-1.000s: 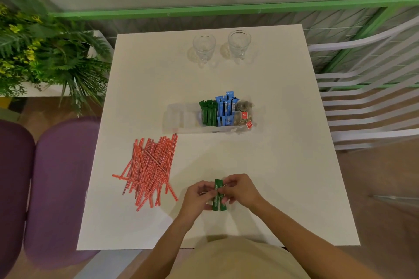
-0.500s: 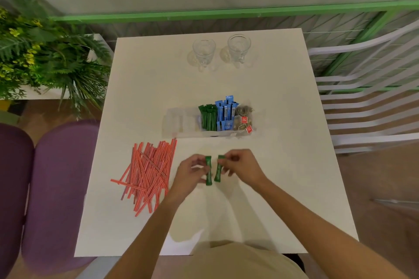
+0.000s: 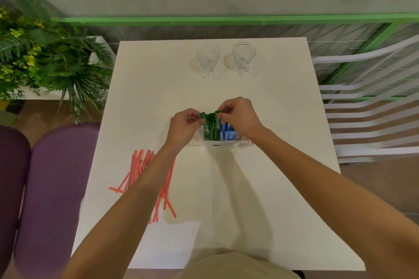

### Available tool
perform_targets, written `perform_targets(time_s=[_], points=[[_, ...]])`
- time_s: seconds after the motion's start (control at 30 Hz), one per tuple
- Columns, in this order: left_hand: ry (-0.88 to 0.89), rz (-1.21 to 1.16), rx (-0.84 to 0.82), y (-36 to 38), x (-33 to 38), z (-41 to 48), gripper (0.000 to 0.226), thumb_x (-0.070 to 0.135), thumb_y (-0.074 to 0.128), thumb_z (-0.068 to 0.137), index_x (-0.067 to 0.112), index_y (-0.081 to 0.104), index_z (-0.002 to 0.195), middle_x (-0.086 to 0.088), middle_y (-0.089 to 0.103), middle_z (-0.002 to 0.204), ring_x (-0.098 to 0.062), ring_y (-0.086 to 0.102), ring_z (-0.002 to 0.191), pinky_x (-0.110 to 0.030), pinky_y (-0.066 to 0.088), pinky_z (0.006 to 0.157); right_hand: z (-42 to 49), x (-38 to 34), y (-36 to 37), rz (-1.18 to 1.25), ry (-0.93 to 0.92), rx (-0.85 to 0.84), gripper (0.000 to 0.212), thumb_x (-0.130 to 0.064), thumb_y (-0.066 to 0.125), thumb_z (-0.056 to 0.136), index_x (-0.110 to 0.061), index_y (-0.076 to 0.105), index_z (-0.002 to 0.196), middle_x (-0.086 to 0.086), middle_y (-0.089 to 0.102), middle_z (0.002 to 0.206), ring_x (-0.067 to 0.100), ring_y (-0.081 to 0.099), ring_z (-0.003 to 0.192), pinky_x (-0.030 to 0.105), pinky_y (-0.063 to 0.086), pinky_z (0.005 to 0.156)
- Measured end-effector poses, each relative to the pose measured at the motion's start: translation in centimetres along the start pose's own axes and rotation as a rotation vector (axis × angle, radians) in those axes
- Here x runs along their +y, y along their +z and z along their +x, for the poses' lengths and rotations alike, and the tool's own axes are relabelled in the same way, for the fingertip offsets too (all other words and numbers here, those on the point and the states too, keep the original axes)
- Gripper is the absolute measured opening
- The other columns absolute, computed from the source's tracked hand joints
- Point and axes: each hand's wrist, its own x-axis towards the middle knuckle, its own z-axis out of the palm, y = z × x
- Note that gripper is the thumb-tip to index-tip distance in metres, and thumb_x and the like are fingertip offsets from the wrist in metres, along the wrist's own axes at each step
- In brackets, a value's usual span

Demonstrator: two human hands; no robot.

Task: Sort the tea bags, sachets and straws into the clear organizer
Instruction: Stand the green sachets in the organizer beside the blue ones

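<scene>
Nearest us, the loose heap of red-and-white striped paper straws (image 3: 138,165) is lying unsorted on the white square table (image 3: 283,176), partly under our left forearm. If we are dragging that arm back low, we judge it could sweep some of them toward the table's left edge.

Further out, we are holding both hands close together over the clear plastic organizer (image 3: 223,142). Our left hand (image 3: 183,123) is pinching one slim green stick sachet (image 3: 202,115) by its top, and our right hand (image 3: 238,115) is pinching a second green stick sachet (image 3: 218,112) the same way. Both are hanging over the compartment where the standing green sachets (image 3: 212,131) are already packed, just beside the blue stick sachets (image 3: 227,135). That slot is looking crowded, so we are risking bending the new ones, tipping the row, or letting one slip into the blue section. Our right wrist is hiding the tea bag compartment, so we cannot tell its state.

Beyond, two clear glass mugs (image 3: 207,58) are standing well apart from the work.
</scene>
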Motion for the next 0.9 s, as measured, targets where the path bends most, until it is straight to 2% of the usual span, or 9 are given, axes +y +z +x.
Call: perform_targets(time_s=[0.07,0.13,0.2,0.3,0.37,0.5,0.63,0.73,0.9], points=[[0.027,0.069,-0.002,0.4,-0.2,0.4,0.009,0.013,0.075,0.082,0.015,0.069,0.088,0.005,0.067,0.079,-0.008,0.060,0.071,-0.010,0.047,0.066,0.7,0.6,0.6,-0.061,0.011,-0.021,0.005,-0.002,0.072,0.081,-0.006,0.073,0.084,0.009,0.071,0.074,0.011,0.063,0.056,0.023,0.056,0.061],[0.041,0.137,-0.009,0.7,-0.6,0.5,0.008,0.013,0.076,0.081,0.015,0.071,0.087,0.005,0.068,0.080,-0.005,0.058,0.067,-0.005,0.043,0.063,1.0,1.0,1.2,-0.114,0.040,-0.040,0.007,-0.004,0.073,0.081,-0.009,0.073,0.086,0.009,0.072,0.080,0.011,0.060,0.054,0.024,0.055,0.059],[0.033,0.191,-0.027,1.1,-1.1,0.5,0.009,0.013,0.077,0.079,0.014,0.074,0.087,0.004,0.070,0.081,-0.006,0.059,0.066,-0.009,0.045,0.064,1.0,1.3,1.8,-0.149,0.053,-0.058,0.007,-0.007,0.072,0.081,-0.010,0.075,0.088,0.006,0.072,0.080,0.007,0.058,0.055,0.021,0.051,0.058],[0.032,0.300,-0.072,1.6,-2.2,0.5,0.010,0.017,0.079,0.076,0.020,0.077,0.086,0.007,0.073,0.082,-0.011,0.065,0.068,-0.028,0.054,0.071,0.9,1.6,2.4,-0.179,0.053,-0.061,0.008,-0.009,0.072,0.081,-0.012,0.076,0.087,0.005,0.074,0.082,0.014,0.066,0.072,0.023,0.052,0.070],[0.036,0.369,-0.080,1.7,-2.4,0.7,0.011,0.020,0.078,0.076,0.024,0.077,0.086,0.009,0.074,0.083,-0.011,0.065,0.068,-0.029,0.054,0.071,1.1,1.4,2.4,-0.155,0.046,-0.041,0.007,-0.009,0.071,0.081,-0.013,0.076,0.085,0.005,0.074,0.082,0.016,0.066,0.076,0.027,0.054,0.075],[0.094,0.471,-0.072,1.5,-2.1,1.2,0.013,0.023,0.073,0.081,0.023,0.076,0.094,0.007,0.072,0.086,-0.008,0.053,0.066,-0.025,0.043,0.065,1.3,1.4,2.3,-0.191,0.039,-0.035,0.008,-0.009,0.070,0.082,-0.014,0.075,0.085,0.004,0.074,0.082,0.004,0.056,0.056,0.030,0.056,0.069],[0.142,0.608,-0.096,1.3,-2.1,1.6,0.017,0.027,0.067,0.087,0.023,0.075,0.101,0.006,0.070,0.089,-0.013,0.058,0.077,-0.026,0.042,0.066,1.1,1.7,2.6,-0.288,0.064,-0.119,0.009,-0.012,0.068,0.084,-0.015,0.076,0.089,0.002,0.074,0.086,0.017,0.067,0.080,0.036,0.056,0.079],[0.147,0.584,-0.099,1.3,-2.2,1.5,0.017,0.025,0.068,0.086,0.023,0.074,0.102,0.009,0.069,0.084,-0.013,0.059,0.076,-0.026,0.044,0.066,0.8,1.7,2.6,-0.360,0.070,-0.146,0.012,-0.013,0.066,0.087,-0.013,0.076,0.094,0.004,0.074,0.091,0.021,0.067,0.086,0.039,0.056,0.081],[0.078,0.277,-0.041,1.4,-2.0,-0.2,0.017,0.015,0.071,0.085,0.019,0.074,0.101,0.005,0.069,0.077,-0.012,0.063,0.064,-0.024,0.052,0.068,0.1,1.6,2.1,-0.340,0.045,-0.107,0.017,-0.014,0.063,0.090,-0.013,0.074,0.103,0.005,0.074,0.096,0.021,0.068,0.087,0.037,0.056,0.083]])
